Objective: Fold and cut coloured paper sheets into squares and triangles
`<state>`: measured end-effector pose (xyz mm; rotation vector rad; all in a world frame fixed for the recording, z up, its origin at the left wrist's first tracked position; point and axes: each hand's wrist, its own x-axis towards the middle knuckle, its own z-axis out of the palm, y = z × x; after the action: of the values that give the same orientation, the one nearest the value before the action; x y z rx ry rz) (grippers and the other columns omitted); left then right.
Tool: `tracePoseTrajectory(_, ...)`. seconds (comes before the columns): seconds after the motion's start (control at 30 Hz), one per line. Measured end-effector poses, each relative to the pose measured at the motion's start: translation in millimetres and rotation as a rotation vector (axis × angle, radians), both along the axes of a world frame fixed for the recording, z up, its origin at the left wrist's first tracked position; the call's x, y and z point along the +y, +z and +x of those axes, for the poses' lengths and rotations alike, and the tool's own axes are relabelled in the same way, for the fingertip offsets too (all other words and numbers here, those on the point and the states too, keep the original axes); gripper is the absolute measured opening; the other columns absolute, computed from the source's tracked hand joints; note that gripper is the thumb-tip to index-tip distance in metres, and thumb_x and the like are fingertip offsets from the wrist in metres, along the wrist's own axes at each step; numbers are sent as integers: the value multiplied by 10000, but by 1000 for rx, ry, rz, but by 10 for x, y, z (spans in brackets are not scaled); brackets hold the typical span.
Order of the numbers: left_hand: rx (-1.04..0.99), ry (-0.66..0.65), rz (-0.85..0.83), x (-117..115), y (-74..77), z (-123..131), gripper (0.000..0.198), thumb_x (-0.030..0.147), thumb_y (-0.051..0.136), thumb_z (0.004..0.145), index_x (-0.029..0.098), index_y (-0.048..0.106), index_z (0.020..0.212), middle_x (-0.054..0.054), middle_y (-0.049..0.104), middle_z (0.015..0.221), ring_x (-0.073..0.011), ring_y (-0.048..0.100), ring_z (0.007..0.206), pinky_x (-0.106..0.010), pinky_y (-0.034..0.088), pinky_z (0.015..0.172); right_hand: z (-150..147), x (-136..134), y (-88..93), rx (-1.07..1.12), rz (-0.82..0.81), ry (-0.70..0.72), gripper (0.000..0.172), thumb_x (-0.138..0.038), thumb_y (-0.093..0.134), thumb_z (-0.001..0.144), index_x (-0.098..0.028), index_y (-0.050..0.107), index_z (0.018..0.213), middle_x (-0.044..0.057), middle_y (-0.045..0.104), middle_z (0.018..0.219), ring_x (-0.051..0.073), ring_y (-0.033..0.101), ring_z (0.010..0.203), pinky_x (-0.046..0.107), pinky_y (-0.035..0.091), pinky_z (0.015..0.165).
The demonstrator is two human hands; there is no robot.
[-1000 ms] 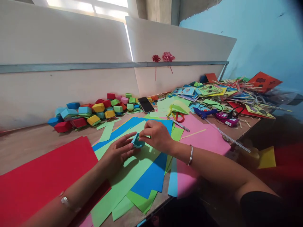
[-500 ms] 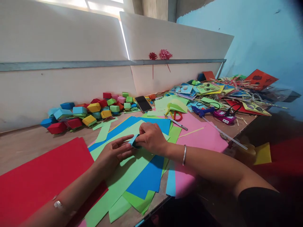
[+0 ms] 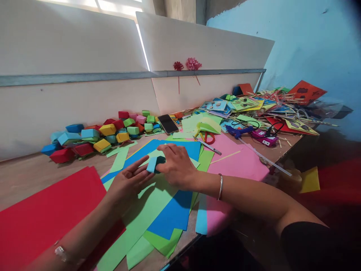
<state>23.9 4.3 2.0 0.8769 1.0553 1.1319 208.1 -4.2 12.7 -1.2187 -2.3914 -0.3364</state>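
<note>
A small light-blue paper box (image 3: 151, 165), folded like a short open tube, is above the sheets in the middle. My right hand (image 3: 177, 165) is closed on its right side, with the thumb and fingertips at its dark opening. My left hand (image 3: 131, 178) lies palm up at the box's left, its fingers stretched out and apart under and beside it; the fingers seem to touch the box. Beneath both hands is a stack of light-green paper (image 3: 152, 203) and blue paper (image 3: 172, 214).
Folded coloured paper boxes (image 3: 107, 130) are heaped at the back left, beside a phone (image 3: 168, 124). Red sheets (image 3: 53, 207) lie at left. Scissors (image 3: 209, 138), a cutter knife (image 3: 210, 146), a blue glue gun (image 3: 239, 131) and pink paper (image 3: 239, 165) are at right.
The blue box has turned, showing its light-blue face and opening, and shifted slightly left. My left fingers have opened out flatter around it. The whole view has shifted a little.
</note>
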Motion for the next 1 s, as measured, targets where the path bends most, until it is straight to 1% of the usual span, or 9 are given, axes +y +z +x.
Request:
tracePoseTrajectory(0.1,-62,-17,-25,10,27,4,587,62,803,579,246,720,1130,1,772,902,-158,748,796,-202,621,729,3,-28,17,15,21,-4,182,-197,541,909,-217,721,906,104,358,1549,337,261,1400,522,331,1020)
tracePoseTrajectory(0.23,-100,-15,-91,15,36,-16,598,46,773,577,239,714,1141,3,766,877,-162,751,784,-196,624,712,-21,-30,1,-18,-16,-30,231,-179,476,958,-209,704,939,111,313,1595,343,236,1443,575,326,1044)
tracePoseTrajectory(0.47,-133,-28,-138,-15,97,4,600,73,778,537,193,694,1119,-45,762,1056,-225,741,951,-234,635,732,-53,-11,-34,-31,-43,-55,255,-163,449,983,-178,702,1000,158,261,1620,369,234,1461,632,314,1063)
tracePoseTrajectory(0.53,-121,-44,-157,-34,125,17,595,76,778,539,215,694,1111,-32,765,1030,-236,740,950,-242,633,681,-48,-13,-12,-38,-57,-64,261,-163,450,984,-183,707,1023,153,265,1621,369,240,1463,634,325,1062)
tracePoseTrajectory(0.6,-118,-63,-165,-48,142,19,570,81,780,540,237,703,1083,-18,770,958,-250,748,891,-267,632,628,-44,-20,20,-48,-71,-68,273,-165,446,988,-184,714,1034,150,263,1623,369,239,1468,634,332,1063)
tracePoseTrajectory(0.7,-134,-105,-130,-59,153,14,525,68,776,533,241,721,1025,-13,764,840,-263,750,820,-291,630,602,-39,-29,68,-75,-116,-73,275,-170,453,985,-179,727,1003,143,258,1626,368,216,1483,631,328,1076)
tracePoseTrajectory(0.77,-149,-120,-102,-62,158,17,492,60,770,536,232,731,996,-24,766,826,-263,748,831,-282,630,616,-35,-32,92,-83,-142,-74,269,-170,462,978,-184,730,984,133,250,1631,368,194,1494,637,318,1085)
tracePoseTrajectory(0.87,-157,-129,-92,-59,158,33,454,52,755,550,220,737,972,-43,778,886,-257,743,872,-257,624,623,-28,-33,117,-90,-165,-71,286,-167,446,978,-191,730,999,131,234,1637,370,167,1505,655,305,1091)
tracePoseTrajectory(1.0,-124,-106,-123,-37,131,43,503,1,715,530,197,740,993,-40,784,950,-217,737,865,-240,624,699,-25,-29,135,-106,-196,-81,297,-158,441,974,-189,736,994,123,242,1637,366,176,1505,647,303,1101)
